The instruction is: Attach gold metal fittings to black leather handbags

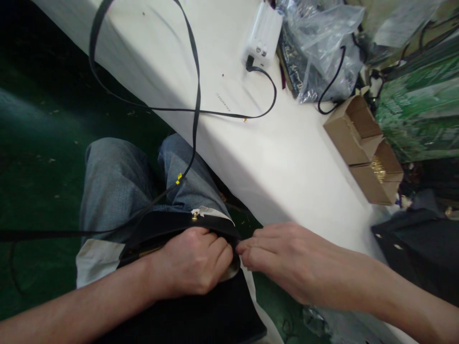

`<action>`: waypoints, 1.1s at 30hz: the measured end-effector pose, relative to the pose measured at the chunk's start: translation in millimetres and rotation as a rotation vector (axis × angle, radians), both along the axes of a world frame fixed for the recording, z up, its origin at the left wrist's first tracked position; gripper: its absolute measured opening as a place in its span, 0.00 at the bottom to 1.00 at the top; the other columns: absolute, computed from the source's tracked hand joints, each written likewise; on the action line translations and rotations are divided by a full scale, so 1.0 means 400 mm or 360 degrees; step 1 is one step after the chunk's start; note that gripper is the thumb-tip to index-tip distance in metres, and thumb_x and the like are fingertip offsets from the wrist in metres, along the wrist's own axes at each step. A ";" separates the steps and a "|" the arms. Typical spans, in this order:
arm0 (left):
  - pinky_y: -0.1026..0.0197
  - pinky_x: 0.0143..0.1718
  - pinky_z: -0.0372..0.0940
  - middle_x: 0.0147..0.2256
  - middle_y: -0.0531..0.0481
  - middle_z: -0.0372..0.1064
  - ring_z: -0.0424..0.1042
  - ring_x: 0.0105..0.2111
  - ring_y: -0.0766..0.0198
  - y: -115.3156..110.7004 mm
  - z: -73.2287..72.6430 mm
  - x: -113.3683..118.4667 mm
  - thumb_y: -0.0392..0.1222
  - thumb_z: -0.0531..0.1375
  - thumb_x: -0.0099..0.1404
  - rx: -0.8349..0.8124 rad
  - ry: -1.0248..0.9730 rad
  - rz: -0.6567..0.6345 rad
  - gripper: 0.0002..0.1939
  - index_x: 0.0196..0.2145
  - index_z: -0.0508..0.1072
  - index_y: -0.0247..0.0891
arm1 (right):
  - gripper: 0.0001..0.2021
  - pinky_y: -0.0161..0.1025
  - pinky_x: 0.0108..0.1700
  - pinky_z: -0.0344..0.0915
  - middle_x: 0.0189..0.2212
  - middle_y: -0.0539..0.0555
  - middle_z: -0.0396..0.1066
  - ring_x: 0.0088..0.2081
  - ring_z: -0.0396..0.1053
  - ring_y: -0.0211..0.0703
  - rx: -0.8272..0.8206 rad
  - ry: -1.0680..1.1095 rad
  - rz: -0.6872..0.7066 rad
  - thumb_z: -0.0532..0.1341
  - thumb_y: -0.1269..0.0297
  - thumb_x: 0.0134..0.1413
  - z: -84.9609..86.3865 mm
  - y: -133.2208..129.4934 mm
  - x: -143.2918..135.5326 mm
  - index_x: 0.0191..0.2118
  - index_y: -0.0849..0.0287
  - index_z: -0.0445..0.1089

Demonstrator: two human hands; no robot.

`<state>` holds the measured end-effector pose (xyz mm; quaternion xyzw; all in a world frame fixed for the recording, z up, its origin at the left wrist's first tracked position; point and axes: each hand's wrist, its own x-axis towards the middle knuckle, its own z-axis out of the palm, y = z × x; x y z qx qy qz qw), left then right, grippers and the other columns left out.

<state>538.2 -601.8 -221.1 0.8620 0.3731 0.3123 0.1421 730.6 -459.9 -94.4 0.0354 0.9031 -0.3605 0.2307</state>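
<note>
A black bag point(215, 310) with a gold clasp point(194, 216) and a gold zip lies on the person's lap, over a white cloth point(98, 260). My left hand point(197, 260) is closed at the bag's opening, its fingers curled on the edge and fingertips partly hidden. From the right, my right hand point(276, 260) pinches the bag's right corner with its fingers pressed together. Beyond the bag, a long black cable point(196, 95) with a yellow tag point(179, 178) loops over the lap and table.
On the white table point(287, 157) are a white power bank point(263, 33), plastic-wrapped goods point(315, 52) and small cardboard boxes point(353, 129), one holding gold pieces. A green package point(419, 105) and dark material with gold studs point(419, 243) lie at the right.
</note>
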 end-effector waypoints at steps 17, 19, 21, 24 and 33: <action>0.58 0.34 0.64 0.32 0.51 0.75 0.75 0.31 0.61 0.096 0.048 -0.060 0.40 0.61 0.77 -0.0951 -0.0217 0.0273 0.12 0.33 0.75 0.39 | 0.11 0.42 0.36 0.60 0.32 0.60 0.82 0.32 0.76 0.49 0.1912 0.0091 -0.1467 0.61 0.61 0.64 -0.060 0.265 0.172 0.40 0.60 0.81; 0.60 0.36 0.65 0.33 0.52 0.77 0.76 0.33 0.62 0.120 0.061 -0.077 0.41 0.62 0.77 -0.1223 -0.0332 0.0243 0.14 0.32 0.76 0.39 | 0.12 0.42 0.37 0.60 0.34 0.61 0.83 0.35 0.76 0.51 0.1900 0.0056 -0.1474 0.60 0.62 0.64 -0.081 0.266 0.186 0.41 0.60 0.80; 0.61 0.34 0.64 0.33 0.54 0.78 0.76 0.33 0.64 0.137 0.071 -0.090 0.42 0.63 0.77 -0.1416 -0.0404 0.0223 0.14 0.31 0.77 0.40 | 0.12 0.42 0.38 0.61 0.36 0.61 0.83 0.37 0.77 0.51 0.1889 0.0101 -0.1467 0.59 0.62 0.65 -0.087 0.258 0.191 0.41 0.60 0.81; 0.62 0.29 0.61 0.31 0.56 0.78 0.75 0.30 0.64 0.139 0.077 -0.100 0.41 0.68 0.71 -0.1533 -0.0423 0.0162 0.07 0.33 0.80 0.41 | 0.14 0.43 0.39 0.63 0.38 0.61 0.84 0.39 0.79 0.53 0.1904 0.0149 -0.1403 0.58 0.62 0.67 -0.084 0.248 0.197 0.41 0.60 0.82; 0.60 0.28 0.63 0.30 0.53 0.80 0.78 0.30 0.59 0.105 0.097 -0.098 0.38 0.73 0.65 -0.1460 -0.0301 0.0285 0.05 0.33 0.80 0.43 | 0.15 0.46 0.32 0.63 0.31 0.58 0.84 0.32 0.80 0.60 0.1995 0.0011 -0.1663 0.65 0.50 0.63 -0.046 0.260 0.213 0.38 0.53 0.85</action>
